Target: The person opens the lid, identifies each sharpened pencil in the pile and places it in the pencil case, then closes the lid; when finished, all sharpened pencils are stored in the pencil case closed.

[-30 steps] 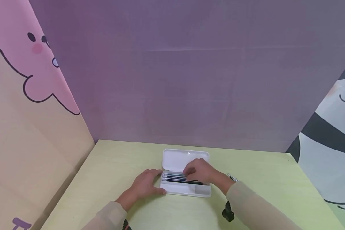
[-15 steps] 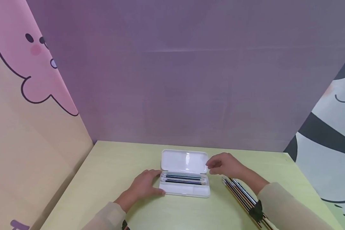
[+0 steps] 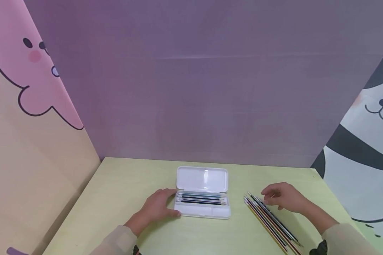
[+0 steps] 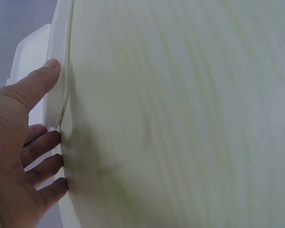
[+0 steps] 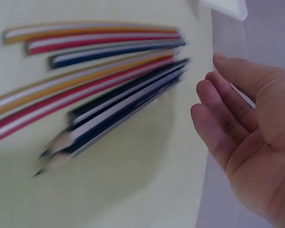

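Note:
A white pencil case [image 3: 193, 210] lies with its lid raised, and several dark-striped pencils [image 3: 202, 202] rest in its rear section. My left hand [image 3: 156, 207] holds the left end of the case, thumb [image 4: 42, 80] on its front wall and fingers around the end corner. To the right, a fanned group of loose pencils [image 3: 269, 224] lies on the table, yellow, red, blue and dark in the right wrist view. Just beside their far ends hovers my right hand [image 3: 285, 196], fingers loosely bent and nothing in them.
The pale wooden table [image 3: 140, 170] meets a purple backdrop [image 3: 210, 106] behind the case. Panels with cartoon animals border it at left [image 3: 51, 92] and right [image 3: 354, 170].
My right hand has left the inside of the pencil case and moved right to the loose pencils, uncovering them. The left hand keeps its place at the case.

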Motion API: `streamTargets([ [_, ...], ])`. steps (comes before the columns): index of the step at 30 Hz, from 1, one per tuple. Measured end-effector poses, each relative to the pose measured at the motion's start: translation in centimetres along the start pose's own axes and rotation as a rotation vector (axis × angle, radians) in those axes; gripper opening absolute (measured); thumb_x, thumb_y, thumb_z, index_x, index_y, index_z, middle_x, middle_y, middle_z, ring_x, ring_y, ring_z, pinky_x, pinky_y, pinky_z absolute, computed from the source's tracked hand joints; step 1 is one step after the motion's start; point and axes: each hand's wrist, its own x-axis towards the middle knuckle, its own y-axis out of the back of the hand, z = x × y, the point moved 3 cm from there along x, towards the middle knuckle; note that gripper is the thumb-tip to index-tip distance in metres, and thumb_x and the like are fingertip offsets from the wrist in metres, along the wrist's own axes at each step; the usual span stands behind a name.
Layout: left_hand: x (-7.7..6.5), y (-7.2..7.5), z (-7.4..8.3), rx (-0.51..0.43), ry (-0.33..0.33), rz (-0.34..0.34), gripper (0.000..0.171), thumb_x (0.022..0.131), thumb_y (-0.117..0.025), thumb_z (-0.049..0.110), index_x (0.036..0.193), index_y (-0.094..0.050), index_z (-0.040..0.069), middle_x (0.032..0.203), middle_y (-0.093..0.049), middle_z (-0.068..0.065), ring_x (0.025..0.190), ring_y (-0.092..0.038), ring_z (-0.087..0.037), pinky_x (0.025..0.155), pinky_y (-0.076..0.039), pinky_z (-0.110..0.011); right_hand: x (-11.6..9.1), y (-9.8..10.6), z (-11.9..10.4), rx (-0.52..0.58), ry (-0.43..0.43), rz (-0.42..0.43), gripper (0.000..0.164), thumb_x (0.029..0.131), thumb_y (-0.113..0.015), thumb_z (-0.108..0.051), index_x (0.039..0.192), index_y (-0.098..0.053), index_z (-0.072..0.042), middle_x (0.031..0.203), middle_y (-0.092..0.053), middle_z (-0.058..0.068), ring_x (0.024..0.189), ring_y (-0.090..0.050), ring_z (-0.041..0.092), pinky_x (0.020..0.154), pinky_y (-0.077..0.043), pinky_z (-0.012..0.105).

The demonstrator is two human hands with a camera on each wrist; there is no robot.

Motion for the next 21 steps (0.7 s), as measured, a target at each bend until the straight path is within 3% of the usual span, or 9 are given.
streamTargets([
  [11, -0.1, -0.1, -0.2, -0.017, 0.007, 0.007, 0.090, 0.066, -0.079, 0.061, 0.140, -0.051, 0.018, 0.137, -0.057, -0.002, 0.125, -0.050, -0.027, 0.103, -0.043, -0.047, -1.8, -0.9, 4.0, 0.078, -0.067, -0.033, 0.027, 0.090, -0.066, -0.011, 0.113, -0.063, 0.003, 0.095, -0.068, 0.014, 0.073, -0.063, 0.015, 0.051, -0.053, 0.032],
  [21, -0.1, -0.3, -0.3, -0.022, 0.016, 0.000, 0.089, 0.067, -0.079, 0.061, 0.141, -0.050, 0.019, 0.138, -0.056, -0.002, 0.126, -0.049, -0.027, 0.103, -0.043, -0.048, -2.1, -1.2, 5.1, 0.105, -0.116, -0.019, 0.031, 0.085, -0.072, -0.012, 0.112, -0.064, -0.001, 0.101, -0.066, 0.015, 0.080, -0.064, 0.020, 0.055, -0.055, 0.035],
])
